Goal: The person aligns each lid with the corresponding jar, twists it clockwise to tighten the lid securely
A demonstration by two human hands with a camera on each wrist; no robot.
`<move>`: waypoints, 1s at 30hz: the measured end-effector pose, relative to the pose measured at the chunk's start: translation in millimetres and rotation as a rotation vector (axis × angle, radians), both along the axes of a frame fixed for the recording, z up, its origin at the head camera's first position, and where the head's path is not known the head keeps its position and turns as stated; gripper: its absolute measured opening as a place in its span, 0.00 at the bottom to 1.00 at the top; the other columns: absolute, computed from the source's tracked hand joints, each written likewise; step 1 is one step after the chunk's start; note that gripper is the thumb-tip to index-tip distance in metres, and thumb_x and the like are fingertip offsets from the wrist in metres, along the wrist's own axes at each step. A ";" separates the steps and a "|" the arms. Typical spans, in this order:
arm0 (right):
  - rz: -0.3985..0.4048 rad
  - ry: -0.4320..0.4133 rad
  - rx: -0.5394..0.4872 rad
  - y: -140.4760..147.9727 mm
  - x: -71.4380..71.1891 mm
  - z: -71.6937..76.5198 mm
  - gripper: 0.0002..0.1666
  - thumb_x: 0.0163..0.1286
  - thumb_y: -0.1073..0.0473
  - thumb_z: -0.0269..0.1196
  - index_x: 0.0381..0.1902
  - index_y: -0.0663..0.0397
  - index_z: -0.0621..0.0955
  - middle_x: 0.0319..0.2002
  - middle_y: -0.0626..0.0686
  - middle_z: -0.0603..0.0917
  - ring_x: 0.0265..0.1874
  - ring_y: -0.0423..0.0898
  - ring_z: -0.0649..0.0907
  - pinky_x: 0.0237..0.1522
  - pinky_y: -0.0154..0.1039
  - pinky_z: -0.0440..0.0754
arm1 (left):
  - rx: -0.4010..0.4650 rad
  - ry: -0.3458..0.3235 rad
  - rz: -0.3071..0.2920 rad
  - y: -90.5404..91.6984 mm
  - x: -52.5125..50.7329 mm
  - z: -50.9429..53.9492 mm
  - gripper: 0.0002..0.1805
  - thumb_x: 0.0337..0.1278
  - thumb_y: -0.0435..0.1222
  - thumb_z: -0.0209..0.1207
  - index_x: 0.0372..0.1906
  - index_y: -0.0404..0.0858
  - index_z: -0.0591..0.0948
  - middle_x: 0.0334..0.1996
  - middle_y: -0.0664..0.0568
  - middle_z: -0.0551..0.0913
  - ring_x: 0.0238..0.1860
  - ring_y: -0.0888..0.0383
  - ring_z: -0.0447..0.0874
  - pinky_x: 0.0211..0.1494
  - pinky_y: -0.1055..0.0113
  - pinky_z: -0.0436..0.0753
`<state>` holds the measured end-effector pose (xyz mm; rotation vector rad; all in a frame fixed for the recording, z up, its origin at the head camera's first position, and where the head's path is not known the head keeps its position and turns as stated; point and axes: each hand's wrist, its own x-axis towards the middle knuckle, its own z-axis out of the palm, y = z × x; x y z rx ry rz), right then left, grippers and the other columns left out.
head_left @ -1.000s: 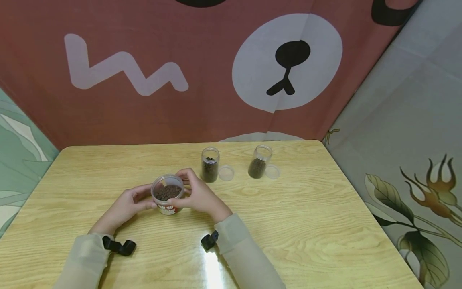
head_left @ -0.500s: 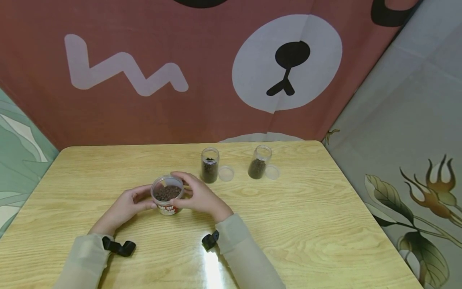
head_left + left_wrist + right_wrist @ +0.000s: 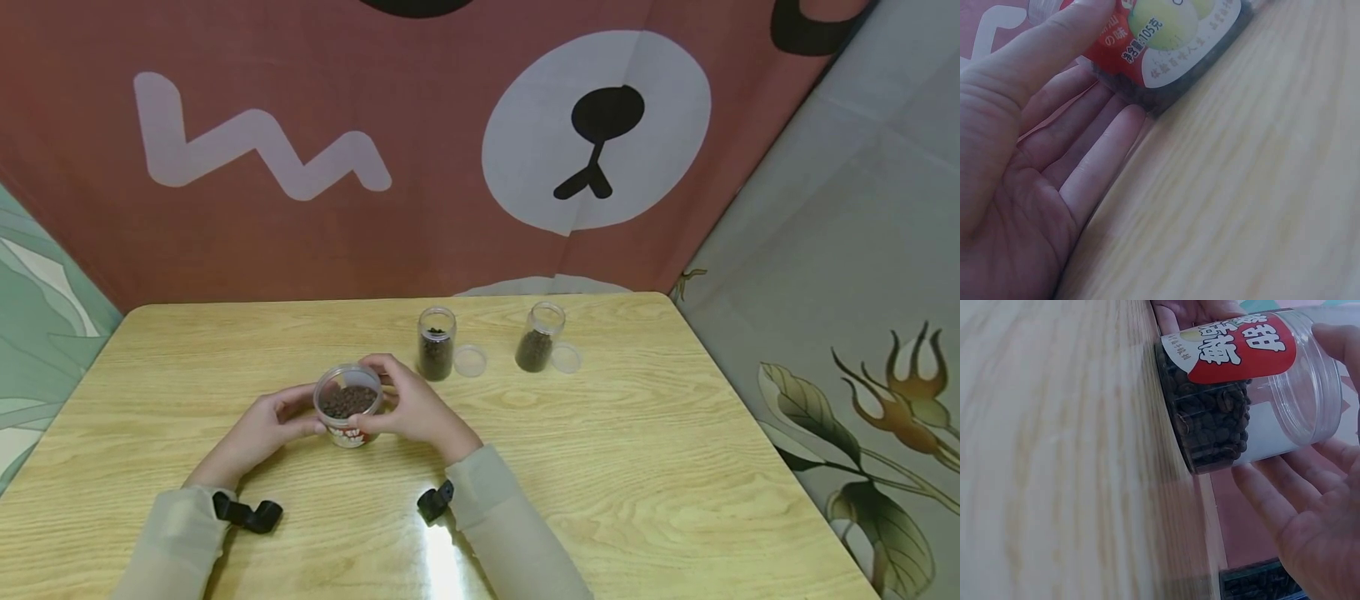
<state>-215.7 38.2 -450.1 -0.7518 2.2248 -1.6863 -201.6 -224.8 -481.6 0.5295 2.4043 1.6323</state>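
Observation:
A clear plastic jar with a red label stands upright on the table, lidless and partly filled with coffee beans. On its left side my left hand holds it, thumb in front and fingers behind, low near the base in the left wrist view. My right hand grips the opposite side, its thumb at the near rim and its fingers round the far side. Behind them stand two slim, uncapped clear jars: one with dark contents, another with dark brown contents.
A clear round lid lies right of the nearer slim jar, and a second lid beside the other. The wooden table ends at a hanging brown cloth printed with a cartoon bear face.
The fingers of my right hand shift slightly at the jar's far rim. The jar, my left hand and the slim jars stay in place.

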 end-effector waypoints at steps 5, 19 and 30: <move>-0.012 0.009 0.003 -1.0 1.0 0.6 0.43 0.60 0.59 0.76 0.70 0.47 0.68 0.64 0.49 0.75 0.65 0.44 0.75 0.63 0.35 0.75 | -0.010 0.003 0.003 0.2 -0.2 0.3 0.33 0.61 0.35 0.69 0.68 0.28 0.73 0.65 0.35 0.76 0.58 0.79 0.72 0.59 0.83 0.70; -0.038 0.043 0.014 -3.7 2.5 0.5 0.42 0.60 0.58 0.77 0.68 0.48 0.69 0.63 0.50 0.76 0.64 0.45 0.76 0.62 0.34 0.76 | -0.013 -0.004 0.009 0.6 0.6 1.0 0.33 0.62 0.36 0.69 0.69 0.28 0.73 0.66 0.35 0.75 0.58 0.80 0.71 0.60 0.83 0.70; -0.002 -0.018 -0.010 0.5 1.5 2.1 0.44 0.61 0.58 0.76 0.70 0.50 0.68 0.65 0.48 0.73 0.66 0.45 0.74 0.64 0.33 0.74 | -0.003 0.015 0.002 -0.1 -0.5 -0.8 0.32 0.62 0.35 0.69 0.68 0.28 0.74 0.65 0.35 0.76 0.58 0.79 0.72 0.59 0.83 0.71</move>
